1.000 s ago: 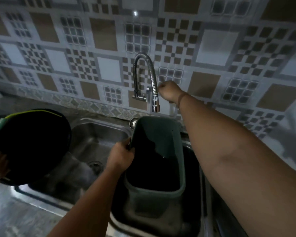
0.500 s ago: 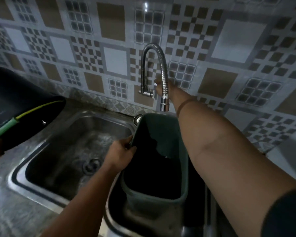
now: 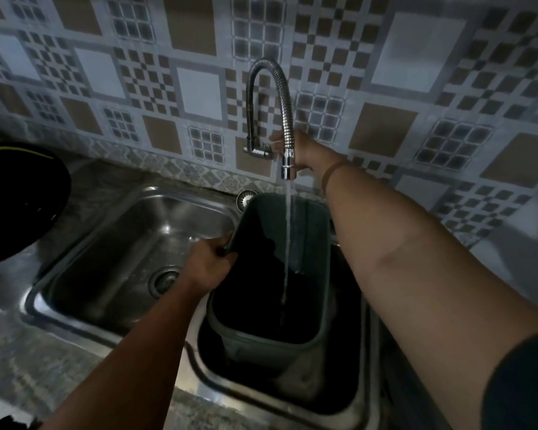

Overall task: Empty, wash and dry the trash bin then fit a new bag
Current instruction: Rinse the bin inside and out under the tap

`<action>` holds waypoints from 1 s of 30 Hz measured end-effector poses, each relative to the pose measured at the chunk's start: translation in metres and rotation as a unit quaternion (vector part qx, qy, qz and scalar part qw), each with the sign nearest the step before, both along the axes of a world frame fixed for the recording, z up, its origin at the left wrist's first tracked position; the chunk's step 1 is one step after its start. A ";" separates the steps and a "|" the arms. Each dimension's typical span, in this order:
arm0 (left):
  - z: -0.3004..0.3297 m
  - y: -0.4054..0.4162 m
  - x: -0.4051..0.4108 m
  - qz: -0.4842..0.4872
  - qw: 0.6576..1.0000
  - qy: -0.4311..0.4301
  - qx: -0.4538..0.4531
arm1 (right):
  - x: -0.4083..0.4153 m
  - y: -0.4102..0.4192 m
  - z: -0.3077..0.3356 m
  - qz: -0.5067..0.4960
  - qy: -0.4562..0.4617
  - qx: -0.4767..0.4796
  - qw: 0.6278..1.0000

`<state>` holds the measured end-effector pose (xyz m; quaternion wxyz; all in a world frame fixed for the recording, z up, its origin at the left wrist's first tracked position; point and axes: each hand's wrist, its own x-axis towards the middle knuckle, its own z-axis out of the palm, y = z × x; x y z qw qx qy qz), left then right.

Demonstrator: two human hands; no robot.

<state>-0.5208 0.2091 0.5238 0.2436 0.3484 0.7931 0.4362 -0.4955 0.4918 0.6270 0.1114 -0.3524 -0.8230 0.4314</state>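
Patterned tile wall (image 3: 196, 35), squares and checks in brown, grey and white, across the whole far side. Speckled grey stone bench (image 3: 22, 355) along the near left, carrying a double-bowl stainless steel sink (image 3: 75, 315); left bowl bare with a round drain strainer (image 3: 165, 279) near its right side. Dark green rectangular plastic trash bin (image 3: 319, 231) standing upright in the right bowl, open mouth up, its left rim just beside the divider between bowls; interior dark. Round black object with a yellow line (image 3: 19, 193) at the far left edge on the bench, only partly in view, identity unclear. Chrome wall-mounted tap with flexible gooseneck spout (image 3: 284, 100) above the bin, nozzle pointing down; thin stream of water (image 3: 288, 231) falling from it into the bin. Left hand (image 3: 208, 263): grip closed over the bin's left rim, fingers curled over the edge. Right hand (image 3: 303, 150): reached to the tap behind the spout, fingertips at the handle; most of it hidden by the spout, so cannot tell whether the grip is wide or closed on the handle. Thin band (image 3: 331, 172) on the right wrist. Small round metal fitting (image 3: 246, 198) on the sink's far rim, just left of the bin.
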 end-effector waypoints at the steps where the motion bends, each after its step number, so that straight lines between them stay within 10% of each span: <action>1: -0.001 -0.001 0.000 -0.002 1.000 -0.001 -0.001 | 0.004 -0.001 0.001 -0.006 -0.011 -0.018 1.000; 18: -0.030 -0.002 -0.015 -0.014 0.999 -0.040 -0.034 | 0.183 -0.070 -0.030 -0.239 0.010 -0.069 0.968; 25: 0.008 -0.012 0.030 -0.025 0.999 -0.013 -0.044 | 0.230 -0.156 -0.046 -0.145 -0.272 -0.348 0.885; 30: 0.010 -0.025 0.042 -0.047 0.998 -0.042 -0.028 | 0.251 -0.186 -0.052 -0.208 -0.192 -0.246 0.927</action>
